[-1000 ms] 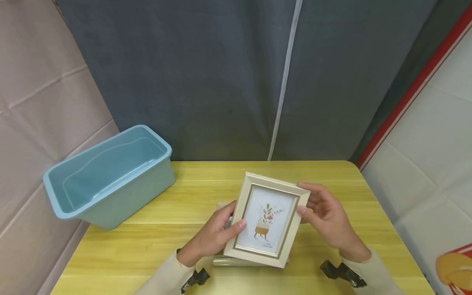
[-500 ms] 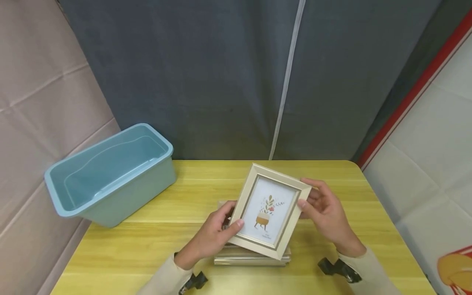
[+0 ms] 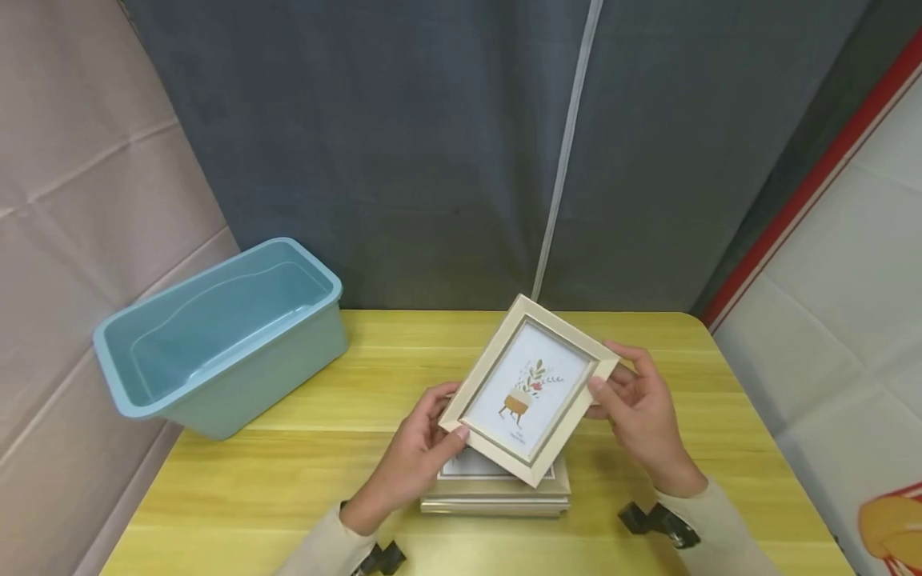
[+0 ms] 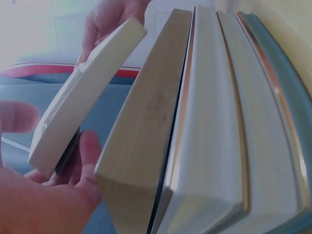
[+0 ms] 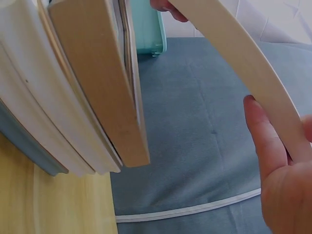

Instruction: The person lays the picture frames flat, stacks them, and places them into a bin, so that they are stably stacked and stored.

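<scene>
A cream picture frame (image 3: 536,392) with a potted-plant print is held tilted above a stack of picture frames (image 3: 495,506). My left hand (image 3: 410,460) pinches its lower left corner, thumb on the face. Its upper right edge is pinched by my right hand (image 3: 644,420), the thumb in front and fingers behind. Seen from the left wrist, the lifted frame (image 4: 87,92) stands apart from the stack, and a dark piece shows at its back. The stack's top frame (image 5: 102,78) has a tan side in the right wrist view; its face is mostly covered in the head view.
A light blue plastic bin (image 3: 223,336) stands at the table's left rear corner. The yellow wood-grain table (image 3: 302,480) ends at a dark grey curtain (image 3: 389,160) behind. Pale sheeting hangs at both sides.
The held frame has risen, shifted away and to the right, and turned clockwise. More of the stack beneath now shows. Both hands keep their hold.
</scene>
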Demonstrator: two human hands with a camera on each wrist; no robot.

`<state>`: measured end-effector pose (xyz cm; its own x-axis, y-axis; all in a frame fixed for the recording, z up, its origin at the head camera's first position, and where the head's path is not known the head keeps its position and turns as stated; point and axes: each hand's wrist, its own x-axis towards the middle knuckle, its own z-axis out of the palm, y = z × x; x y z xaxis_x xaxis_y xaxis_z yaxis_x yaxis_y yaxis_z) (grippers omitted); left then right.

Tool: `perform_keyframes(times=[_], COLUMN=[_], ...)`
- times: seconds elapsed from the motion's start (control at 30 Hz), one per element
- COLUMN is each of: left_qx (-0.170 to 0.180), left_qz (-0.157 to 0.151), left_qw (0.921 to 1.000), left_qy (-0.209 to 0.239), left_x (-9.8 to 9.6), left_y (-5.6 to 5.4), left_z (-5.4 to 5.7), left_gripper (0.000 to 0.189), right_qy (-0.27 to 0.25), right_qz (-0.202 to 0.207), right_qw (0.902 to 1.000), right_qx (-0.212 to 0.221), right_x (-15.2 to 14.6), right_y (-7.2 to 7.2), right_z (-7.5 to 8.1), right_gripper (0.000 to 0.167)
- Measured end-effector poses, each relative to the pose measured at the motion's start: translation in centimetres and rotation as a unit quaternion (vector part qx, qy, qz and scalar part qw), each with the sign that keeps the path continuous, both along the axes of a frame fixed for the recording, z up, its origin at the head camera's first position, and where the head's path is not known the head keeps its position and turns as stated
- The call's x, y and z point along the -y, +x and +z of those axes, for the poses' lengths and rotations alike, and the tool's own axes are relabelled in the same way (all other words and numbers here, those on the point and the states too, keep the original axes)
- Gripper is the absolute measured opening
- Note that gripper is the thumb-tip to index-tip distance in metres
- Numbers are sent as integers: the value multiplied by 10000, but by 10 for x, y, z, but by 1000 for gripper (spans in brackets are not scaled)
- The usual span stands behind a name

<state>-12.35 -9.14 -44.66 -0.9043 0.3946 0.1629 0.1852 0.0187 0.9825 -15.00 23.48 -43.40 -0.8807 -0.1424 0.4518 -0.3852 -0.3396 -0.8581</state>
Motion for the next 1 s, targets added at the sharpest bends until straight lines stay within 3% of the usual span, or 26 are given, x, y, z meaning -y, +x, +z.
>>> perform_keyframes(times=[0.17, 0.3, 0.53, 0.73, 1.0], left_qx=[177, 123, 48, 209, 426], left_qz=[248, 532, 1023, 1140, 937], left_qw=[9982, 9949, 9853, 9842, 9853], left_qy=[523, 850, 1365, 1335, 1366], left_x=[-7, -15, -31, -33, -19], left_y=[3, 5, 10, 12, 14], left_z=[-3, -5, -8, -9, -11], left_gripper=[74, 82, 103, 114, 117], right_qy=[-323, -583, -1173, -885, -315], right_qz=[-240, -557, -679, -520, -467], right_qw=[9991, 9966, 9901, 9940, 9982], right_qx=[126, 191, 361, 369, 196], right_x=[3, 9, 21, 23, 23], right_y=[-1, 0, 3, 6, 10], right_z=[-2, -1, -5, -9, -8], right_gripper=[50, 47, 45, 45, 42])
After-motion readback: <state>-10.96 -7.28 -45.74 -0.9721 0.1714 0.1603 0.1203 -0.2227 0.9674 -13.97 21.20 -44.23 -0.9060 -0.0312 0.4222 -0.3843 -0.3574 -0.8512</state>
